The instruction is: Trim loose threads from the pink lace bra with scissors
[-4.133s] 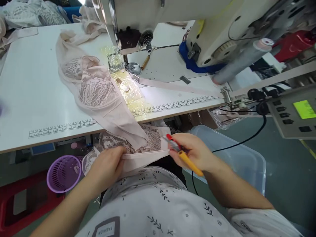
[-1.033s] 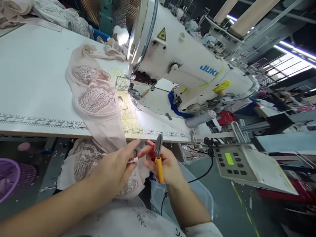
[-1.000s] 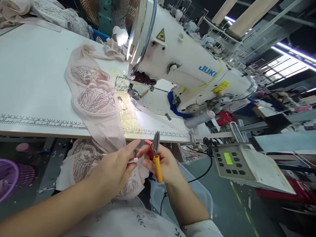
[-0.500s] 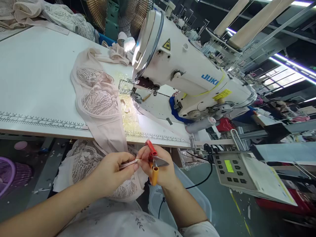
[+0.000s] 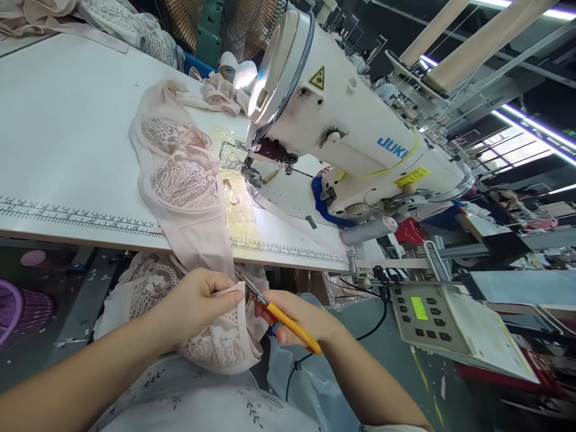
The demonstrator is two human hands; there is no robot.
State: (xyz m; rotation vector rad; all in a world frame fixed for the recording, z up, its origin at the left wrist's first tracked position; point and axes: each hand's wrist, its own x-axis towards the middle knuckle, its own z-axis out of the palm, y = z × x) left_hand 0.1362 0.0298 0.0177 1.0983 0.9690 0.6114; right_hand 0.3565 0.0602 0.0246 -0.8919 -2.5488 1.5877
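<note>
Where the pale pink lace garment [image 5: 189, 198] spills off the desk [image 5: 67, 150] edge into the lap, left hand [image 5: 198, 300] pinches its soft hem. Right hand [image 5: 297, 315] grips yellow-handled snips [image 5: 274, 312], blades at that hem. Fabric looks light, limp, snag-prone; best held by the firmer hem.

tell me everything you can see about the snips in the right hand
The snips are small thread clippers with an orange-yellow handle, a red part near the pivot and slim grey metal blades. The right hand grips the handle, blades pointing up-left, below the table edge. The tips meet the pink garment edge pinched by the left hand. How far the blades are open is unclear.
</note>
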